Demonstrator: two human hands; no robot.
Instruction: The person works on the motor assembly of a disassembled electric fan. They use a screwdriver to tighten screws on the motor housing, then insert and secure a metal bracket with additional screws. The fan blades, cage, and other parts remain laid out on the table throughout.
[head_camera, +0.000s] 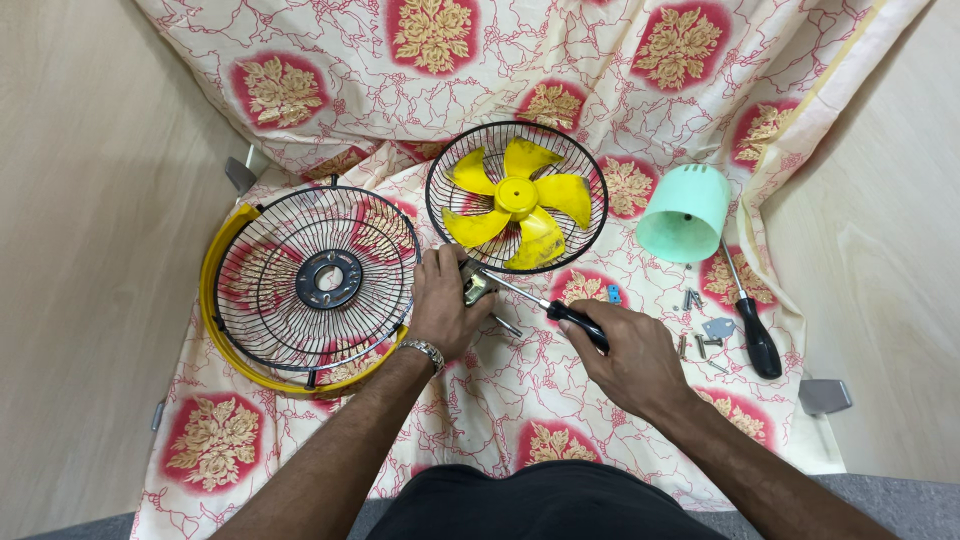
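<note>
Fingers of the left hand (443, 305) are gripping a small metal part (476, 285), while the right hand (628, 355) is clenching a screwdriver (545, 307) whose tip is meeting that part. Just beyond the fingers, a yellow fan blade (517, 203) is lying in a wire guard (590, 160); loose screws (697, 345) are lying to the right.

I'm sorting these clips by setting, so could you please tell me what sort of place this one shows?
Probably a home setting used as a makeshift repair spot: a floral cloth covers the work surface, with a dismantled fan's yellow blades, a wire fan guard and loose screws laid out.
</note>
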